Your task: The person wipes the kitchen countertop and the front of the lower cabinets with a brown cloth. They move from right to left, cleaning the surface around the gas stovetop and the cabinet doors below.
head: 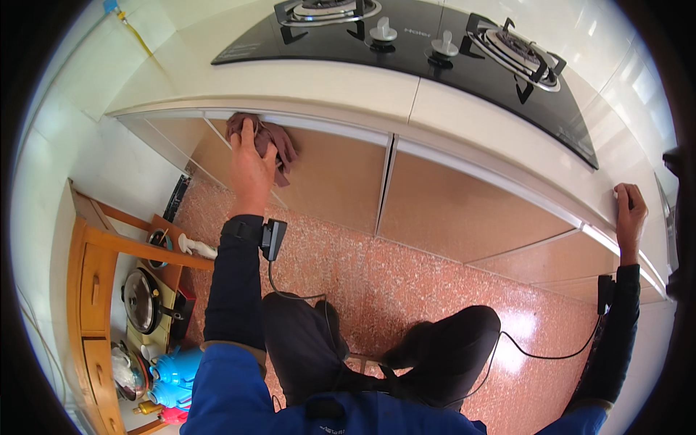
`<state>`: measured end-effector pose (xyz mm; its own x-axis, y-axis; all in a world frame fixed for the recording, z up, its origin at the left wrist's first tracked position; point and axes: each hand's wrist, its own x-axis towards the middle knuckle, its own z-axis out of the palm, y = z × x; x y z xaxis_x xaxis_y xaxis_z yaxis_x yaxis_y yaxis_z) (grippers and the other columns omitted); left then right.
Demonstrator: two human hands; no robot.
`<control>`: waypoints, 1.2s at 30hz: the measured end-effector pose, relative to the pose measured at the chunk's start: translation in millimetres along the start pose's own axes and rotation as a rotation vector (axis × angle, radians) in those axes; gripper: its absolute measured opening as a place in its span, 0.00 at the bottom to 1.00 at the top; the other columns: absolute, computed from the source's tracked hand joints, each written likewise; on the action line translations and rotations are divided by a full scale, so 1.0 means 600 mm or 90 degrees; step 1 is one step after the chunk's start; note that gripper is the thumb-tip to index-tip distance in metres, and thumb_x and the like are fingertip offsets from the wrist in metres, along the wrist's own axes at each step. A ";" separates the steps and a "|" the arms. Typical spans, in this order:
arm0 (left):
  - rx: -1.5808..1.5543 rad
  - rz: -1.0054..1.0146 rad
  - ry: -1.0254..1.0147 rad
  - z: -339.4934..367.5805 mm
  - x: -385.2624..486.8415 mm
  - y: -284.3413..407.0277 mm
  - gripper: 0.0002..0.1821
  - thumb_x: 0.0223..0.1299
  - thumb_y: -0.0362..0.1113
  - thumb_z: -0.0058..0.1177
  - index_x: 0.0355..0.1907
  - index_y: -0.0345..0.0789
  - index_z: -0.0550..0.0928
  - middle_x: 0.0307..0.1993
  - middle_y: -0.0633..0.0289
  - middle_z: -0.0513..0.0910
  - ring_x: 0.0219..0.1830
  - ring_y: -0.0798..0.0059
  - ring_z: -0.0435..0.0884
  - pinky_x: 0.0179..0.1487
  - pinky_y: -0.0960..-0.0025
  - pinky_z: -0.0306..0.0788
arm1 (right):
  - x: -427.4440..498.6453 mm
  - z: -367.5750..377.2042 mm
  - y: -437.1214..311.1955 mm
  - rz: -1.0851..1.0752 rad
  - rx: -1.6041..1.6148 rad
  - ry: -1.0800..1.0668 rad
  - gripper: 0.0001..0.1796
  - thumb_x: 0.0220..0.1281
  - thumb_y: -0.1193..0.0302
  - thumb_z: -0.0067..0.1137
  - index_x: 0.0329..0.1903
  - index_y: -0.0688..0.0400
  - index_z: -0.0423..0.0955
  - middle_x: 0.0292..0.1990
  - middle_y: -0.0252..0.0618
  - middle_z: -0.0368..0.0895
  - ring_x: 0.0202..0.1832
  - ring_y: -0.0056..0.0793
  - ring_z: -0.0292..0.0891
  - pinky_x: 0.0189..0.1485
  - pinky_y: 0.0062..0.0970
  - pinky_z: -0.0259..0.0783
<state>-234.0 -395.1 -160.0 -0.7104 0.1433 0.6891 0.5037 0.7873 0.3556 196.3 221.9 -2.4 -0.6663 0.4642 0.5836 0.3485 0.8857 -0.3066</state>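
My left hand (253, 166) presses a crumpled brownish-purple cloth (280, 142) against the upper left part of a brown cabinet door (331, 168), just under the metal strip. Part of the cloth hangs loose beside the fingers. At the far right, my right hand (631, 217) rests with curled fingers on the front edge of the pale countertop (544, 142); no object shows in it. Another brown cabinet door (467, 201) lies between the two hands, split from the first by a dark vertical gap.
Above the counter edge is a black gas hob (402, 46) with two burners and knobs. A wooden shelf unit (95, 283) on the left holds a lidded pan (142, 300) and blue thermos flasks (176, 370). Cables run from both wrist devices past my knees, over a reddish speckled floor (370, 283).
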 end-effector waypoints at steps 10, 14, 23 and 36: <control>0.089 0.027 -0.060 -0.024 0.010 0.006 0.38 0.66 0.44 0.67 0.77 0.37 0.72 0.63 0.42 0.79 0.57 0.36 0.83 0.54 0.44 0.81 | 0.008 0.002 0.028 0.030 0.014 -0.008 0.14 0.80 0.67 0.57 0.48 0.68 0.83 0.41 0.37 0.87 0.44 0.25 0.79 0.55 0.27 0.73; 0.142 -0.008 -0.117 -0.032 0.018 0.009 0.39 0.66 0.46 0.67 0.77 0.40 0.72 0.64 0.44 0.80 0.55 0.38 0.86 0.51 0.44 0.83 | 0.006 0.001 0.024 -0.002 0.018 -0.007 0.15 0.79 0.66 0.58 0.48 0.68 0.84 0.41 0.38 0.87 0.44 0.25 0.79 0.55 0.27 0.74; 0.139 0.007 -0.164 -0.057 0.023 0.015 0.38 0.66 0.46 0.67 0.77 0.40 0.73 0.63 0.46 0.81 0.54 0.42 0.87 0.49 0.46 0.84 | 0.002 0.004 -0.009 -0.023 -0.017 0.002 0.13 0.76 0.69 0.59 0.44 0.69 0.82 0.38 0.42 0.85 0.42 0.30 0.80 0.53 0.31 0.74; 0.083 0.043 -0.090 -0.045 0.011 -0.010 0.40 0.63 0.41 0.69 0.77 0.36 0.72 0.67 0.38 0.79 0.58 0.36 0.85 0.55 0.46 0.83 | -0.008 -0.006 -0.038 0.009 -0.010 -0.009 0.11 0.77 0.72 0.58 0.42 0.69 0.80 0.35 0.38 0.78 0.40 0.26 0.73 0.50 0.28 0.70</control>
<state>-228.5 -415.2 -140.7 -0.7442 0.2739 0.6092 0.4906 0.8431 0.2203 194.2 199.5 4.5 -0.6710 0.4762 0.5683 0.3676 0.8793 -0.3028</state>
